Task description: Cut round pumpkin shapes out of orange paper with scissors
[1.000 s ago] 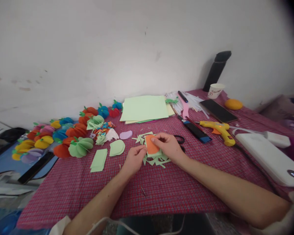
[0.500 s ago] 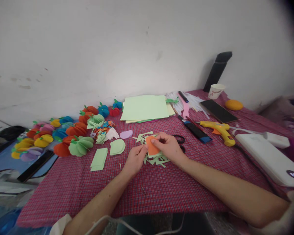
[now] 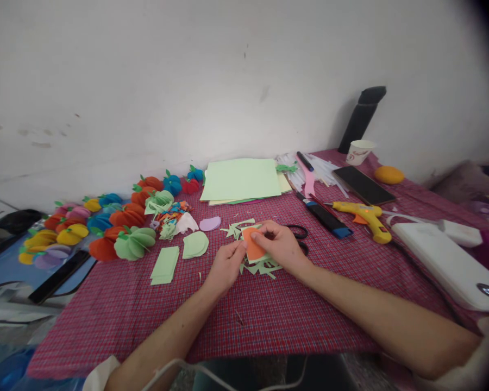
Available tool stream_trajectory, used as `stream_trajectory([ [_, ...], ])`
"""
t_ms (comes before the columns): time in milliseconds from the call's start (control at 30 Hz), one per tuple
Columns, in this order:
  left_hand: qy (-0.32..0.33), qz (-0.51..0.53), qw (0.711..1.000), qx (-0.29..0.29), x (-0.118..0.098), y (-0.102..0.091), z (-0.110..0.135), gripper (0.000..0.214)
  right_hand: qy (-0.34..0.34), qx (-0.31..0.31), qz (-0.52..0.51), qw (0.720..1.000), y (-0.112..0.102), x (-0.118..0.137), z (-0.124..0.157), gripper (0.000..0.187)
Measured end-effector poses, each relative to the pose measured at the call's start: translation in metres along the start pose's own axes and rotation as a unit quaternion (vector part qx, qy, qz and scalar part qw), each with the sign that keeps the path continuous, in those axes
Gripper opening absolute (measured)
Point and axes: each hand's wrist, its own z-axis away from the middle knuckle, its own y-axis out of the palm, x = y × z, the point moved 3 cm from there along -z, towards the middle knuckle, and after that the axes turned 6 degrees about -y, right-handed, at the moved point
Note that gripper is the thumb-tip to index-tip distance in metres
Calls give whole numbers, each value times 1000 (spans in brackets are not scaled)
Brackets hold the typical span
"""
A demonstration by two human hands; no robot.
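Observation:
My right hand (image 3: 280, 245) pinches a small orange paper piece (image 3: 252, 244) with a pale green layer behind it, thumb on its top edge. My left hand (image 3: 225, 265) grips the same piece at its lower left corner, fingers curled. Both hands hover just above light green paper scraps (image 3: 264, 267) on the red checked tablecloth (image 3: 244, 315). Black scissors (image 3: 298, 233) lie partly hidden behind my right hand.
Coloured paper fruit shapes (image 3: 106, 222) line the left. Green cut pieces (image 3: 165, 265), a green paper stack (image 3: 240, 180), a yellow glue gun (image 3: 364, 216), a black knife (image 3: 324, 216), a phone (image 3: 362, 184), a paper cup (image 3: 359, 151) and a white box (image 3: 444, 263) surround the hands.
Almost nothing differs; my hands keep hold of the orange piece and shift it only slightly.

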Motion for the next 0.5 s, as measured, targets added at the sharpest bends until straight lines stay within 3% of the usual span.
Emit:
stream_trajectory([
  [233,26,-14,999,22,1,0,-1,38,-1,1,-5,1000,1,0,0,12],
  [500,13,-11,1000,2,1,1,0,37,-11,8,7,1000,1,-3,0,11],
])
